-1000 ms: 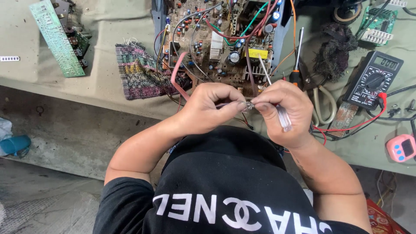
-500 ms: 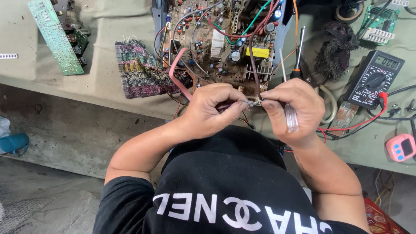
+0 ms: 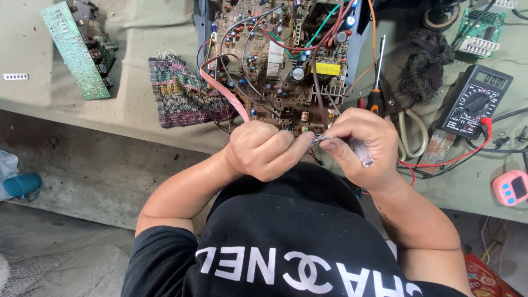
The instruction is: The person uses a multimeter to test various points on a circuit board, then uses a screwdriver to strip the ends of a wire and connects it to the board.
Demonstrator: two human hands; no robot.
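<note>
From the head camera, looking straight down, both hands meet at the near edge of the bench (image 3: 137, 118), just in front of a large brown circuit board (image 3: 275, 60) crowded with capacitors and coloured wires. The left hand (image 3: 264, 148) is curled almost closed, its thumb and forefinger pinching a small metallic part (image 3: 320, 139) that is too small to identify. The right hand (image 3: 363, 146) is also closed, its fingertips pressed on the same small part from the other side, so the two hands touch at that point. A slim tool with a clear handle (image 3: 364, 155) lies tucked in the right palm, its end showing below the fingers.

The small part sits just at the board's near edge, between the two hands and above the person's dark shirt. A pink flat ribbon cable (image 3: 223, 91) curves from the board toward the left hand. Left of the board lies a woven multicoloured cloth (image 3: 179, 96), and farther left a long green circuit board (image 3: 74, 49). Right of the hands an orange-handled screwdriver (image 3: 377, 88) rests upright beside the board. Beyond it sits a black multimeter (image 3: 476, 102) with red leads, and near the bench's right edge a small pink timer (image 3: 510, 188).
</note>
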